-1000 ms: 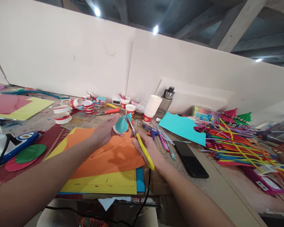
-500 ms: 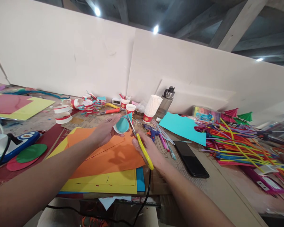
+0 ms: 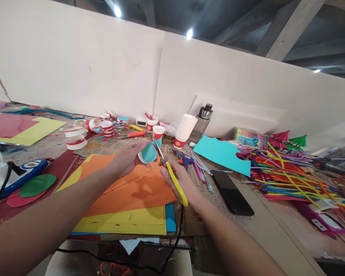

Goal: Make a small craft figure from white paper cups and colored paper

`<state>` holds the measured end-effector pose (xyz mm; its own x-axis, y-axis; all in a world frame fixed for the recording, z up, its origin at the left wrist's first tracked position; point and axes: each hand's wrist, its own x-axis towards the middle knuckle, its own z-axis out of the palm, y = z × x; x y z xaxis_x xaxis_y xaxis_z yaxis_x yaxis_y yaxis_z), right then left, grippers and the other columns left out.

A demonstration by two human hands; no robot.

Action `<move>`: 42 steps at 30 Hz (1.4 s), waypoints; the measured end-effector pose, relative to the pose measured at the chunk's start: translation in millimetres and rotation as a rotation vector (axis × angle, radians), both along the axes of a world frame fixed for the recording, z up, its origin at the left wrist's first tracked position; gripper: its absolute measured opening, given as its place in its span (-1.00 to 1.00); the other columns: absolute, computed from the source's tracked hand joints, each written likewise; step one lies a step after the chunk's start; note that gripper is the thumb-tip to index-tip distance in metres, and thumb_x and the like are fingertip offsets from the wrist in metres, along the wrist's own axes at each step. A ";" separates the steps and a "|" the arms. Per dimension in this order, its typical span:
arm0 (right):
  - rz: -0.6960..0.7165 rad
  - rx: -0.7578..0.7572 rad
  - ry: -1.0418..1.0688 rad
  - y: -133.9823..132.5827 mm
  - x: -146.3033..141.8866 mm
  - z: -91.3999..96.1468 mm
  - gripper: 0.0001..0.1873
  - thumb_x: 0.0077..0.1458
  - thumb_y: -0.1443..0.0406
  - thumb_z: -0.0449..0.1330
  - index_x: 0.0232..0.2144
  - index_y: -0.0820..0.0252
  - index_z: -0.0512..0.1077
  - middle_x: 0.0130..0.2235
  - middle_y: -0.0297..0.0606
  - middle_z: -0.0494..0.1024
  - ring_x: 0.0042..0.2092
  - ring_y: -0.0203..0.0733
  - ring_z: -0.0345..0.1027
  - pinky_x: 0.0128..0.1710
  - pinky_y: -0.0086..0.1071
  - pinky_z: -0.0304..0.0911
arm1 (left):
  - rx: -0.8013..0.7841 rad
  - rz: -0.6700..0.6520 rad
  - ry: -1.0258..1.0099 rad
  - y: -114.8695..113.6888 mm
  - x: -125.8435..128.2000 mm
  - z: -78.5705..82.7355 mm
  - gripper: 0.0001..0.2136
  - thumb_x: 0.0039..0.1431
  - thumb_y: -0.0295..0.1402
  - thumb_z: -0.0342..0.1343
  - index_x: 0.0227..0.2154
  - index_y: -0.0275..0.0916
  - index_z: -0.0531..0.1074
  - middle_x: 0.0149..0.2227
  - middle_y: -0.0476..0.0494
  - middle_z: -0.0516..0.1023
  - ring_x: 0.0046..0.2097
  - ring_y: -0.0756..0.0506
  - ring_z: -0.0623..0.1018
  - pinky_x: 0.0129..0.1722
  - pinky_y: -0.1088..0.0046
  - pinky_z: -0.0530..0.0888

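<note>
My left hand point(image 3: 127, 158) is closed around a small paper cup point(image 3: 147, 153) whose round face is covered in teal paper. The cup is held above orange paper sheets point(image 3: 132, 188). My right hand point(image 3: 181, 183) grips yellow-handled scissors point(image 3: 172, 177), and their blades reach up to the cup's right edge. Under the orange sheets lie yellow sheets point(image 3: 123, 224) and a blue one point(image 3: 170, 218).
A stack of white cups point(image 3: 184, 131), a dark bottle point(image 3: 201, 122), a glue gun point(image 3: 183, 159), cut cup pieces point(image 3: 76, 138), a black phone point(image 3: 231, 187), a teal sheet point(image 3: 222, 153) and a heap of coloured straws point(image 3: 290, 174) surround the sheets. A black cable point(image 3: 172, 245) hangs off the front edge.
The cup in my left hand has turned slightly and the scissor blades have shifted a little against its edge. Both hands stay in the same place.
</note>
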<state>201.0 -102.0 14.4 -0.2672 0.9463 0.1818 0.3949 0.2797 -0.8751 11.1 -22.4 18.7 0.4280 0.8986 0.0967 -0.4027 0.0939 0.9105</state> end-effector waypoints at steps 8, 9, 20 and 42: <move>-0.005 -0.018 0.009 -1.0 -0.9 3.5 -0.58 0.19 -0.09 0.12 -0.35 0.11 0.25 -0.46 -0.43 0.17 -0.47 -0.34 0.03 -0.50 -0.42 0.00 | 0.003 0.001 0.029 0.6 -2.2 2.4 -0.69 0.08 -0.12 0.30 -0.38 -0.33 0.55 -0.43 -0.17 0.57 -0.44 -0.07 0.55 -0.55 0.44 0.54; -0.008 -0.012 0.002 -1.2 -0.9 3.9 -0.58 0.19 -0.10 0.12 -0.35 0.12 0.25 -0.46 -0.43 0.18 -0.46 -0.33 0.04 -0.50 -0.42 0.00 | 0.005 0.000 0.029 0.9 -2.5 2.3 -0.69 0.08 -0.12 0.29 -0.38 -0.33 0.55 -0.43 -0.17 0.57 -0.44 -0.08 0.56 -0.56 0.44 0.54; 0.006 0.025 -0.043 -1.2 1.5 3.3 -0.59 0.22 -0.09 0.08 -0.32 0.12 0.30 -0.43 -0.39 0.22 -0.43 -0.29 0.07 -0.46 -0.41 0.01 | 0.050 -0.054 0.060 4.0 -7.2 1.3 -0.66 0.13 -0.07 0.25 -0.33 -0.32 0.57 -0.40 -0.21 0.59 -0.41 -0.14 0.61 -0.59 0.49 0.51; -0.046 0.144 -0.136 3.2 3.2 -5.0 -0.62 0.24 -0.02 0.10 -0.41 0.14 0.23 -0.44 -0.41 0.19 -0.39 -0.29 0.03 -0.42 -0.39 -0.05 | -0.246 -0.012 -0.085 0.5 1.4 -4.7 -0.69 0.24 -0.10 0.15 -0.20 -0.28 0.52 -0.33 -0.17 0.63 -0.35 -0.09 0.64 -0.58 0.51 0.55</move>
<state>204.2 -98.8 9.4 -0.2553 0.9251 0.2813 0.5217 0.3767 -0.7655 12.5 -21.9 14.0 0.4381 0.8946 -0.0884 -0.4741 0.3135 0.8228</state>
